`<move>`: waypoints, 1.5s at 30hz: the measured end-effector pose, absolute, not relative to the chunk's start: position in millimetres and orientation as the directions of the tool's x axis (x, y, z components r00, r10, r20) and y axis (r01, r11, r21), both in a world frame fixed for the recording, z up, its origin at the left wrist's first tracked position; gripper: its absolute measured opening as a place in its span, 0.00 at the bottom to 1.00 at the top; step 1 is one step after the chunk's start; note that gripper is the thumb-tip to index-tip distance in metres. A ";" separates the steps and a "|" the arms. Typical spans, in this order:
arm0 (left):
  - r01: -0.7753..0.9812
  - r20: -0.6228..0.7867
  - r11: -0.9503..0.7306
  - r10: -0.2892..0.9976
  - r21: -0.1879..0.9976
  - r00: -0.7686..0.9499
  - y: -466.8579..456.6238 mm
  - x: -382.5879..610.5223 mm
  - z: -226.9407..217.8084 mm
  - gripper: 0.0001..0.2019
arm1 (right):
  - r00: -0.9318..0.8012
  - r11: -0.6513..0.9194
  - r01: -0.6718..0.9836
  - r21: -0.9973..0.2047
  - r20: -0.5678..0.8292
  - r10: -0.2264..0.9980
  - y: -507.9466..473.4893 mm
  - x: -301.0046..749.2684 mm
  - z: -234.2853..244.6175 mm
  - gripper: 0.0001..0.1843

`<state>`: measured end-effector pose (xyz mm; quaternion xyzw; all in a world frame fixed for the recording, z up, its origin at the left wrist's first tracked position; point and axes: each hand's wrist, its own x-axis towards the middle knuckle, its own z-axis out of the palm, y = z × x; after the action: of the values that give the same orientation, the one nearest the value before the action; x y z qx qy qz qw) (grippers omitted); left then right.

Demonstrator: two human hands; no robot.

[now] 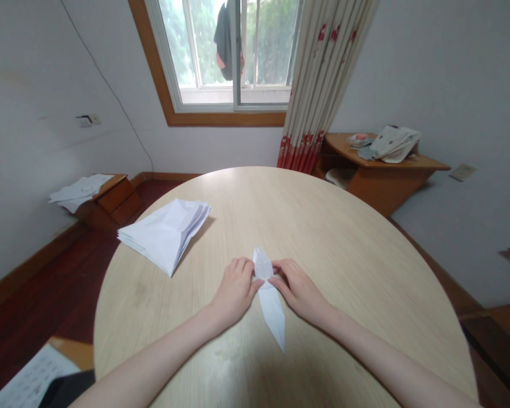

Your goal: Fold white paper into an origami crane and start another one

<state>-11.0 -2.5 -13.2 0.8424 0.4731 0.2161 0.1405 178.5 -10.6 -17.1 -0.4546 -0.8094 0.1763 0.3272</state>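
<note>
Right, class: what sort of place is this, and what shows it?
Probably a room in a home: a round table, a window and a long red-patterned curtain suggest it.

Both forearms are bare, tapering to slim wrists.

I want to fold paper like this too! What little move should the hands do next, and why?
Maybe press both thumbs down gently to flatten the folded paper. The left hand and right hand hold it from opposite sides, and the thumb tips sit close together where its upper and lower parts meet.
</note>
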 end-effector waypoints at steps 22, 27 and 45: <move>0.571 0.401 -0.643 0.766 0.511 0.502 0.2 -15.8 -16.6 0.08 | -0.530 0.613 0.711 -0.343 0.310 0.789 -9.7 180.5 -25.7 0.23; 0.497 0.383 -0.617 0.779 0.611 0.496 2.0 -16.8 -19.0 0.10 | -0.523 0.600 0.720 -0.349 0.296 0.799 -11.1 180.4 -22.7 0.24; 0.716 0.221 -0.474 0.879 0.512 0.423 4.6 -16.7 -3.4 0.12 | -0.514 0.588 0.737 -0.333 0.289 0.808 -8.8 179.8 -19.3 0.22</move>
<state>-16.7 4.6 -3.4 0.8258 0.4829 0.2349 0.1725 179.8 -8.8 -19.3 -0.4459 -0.8660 0.0842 0.2100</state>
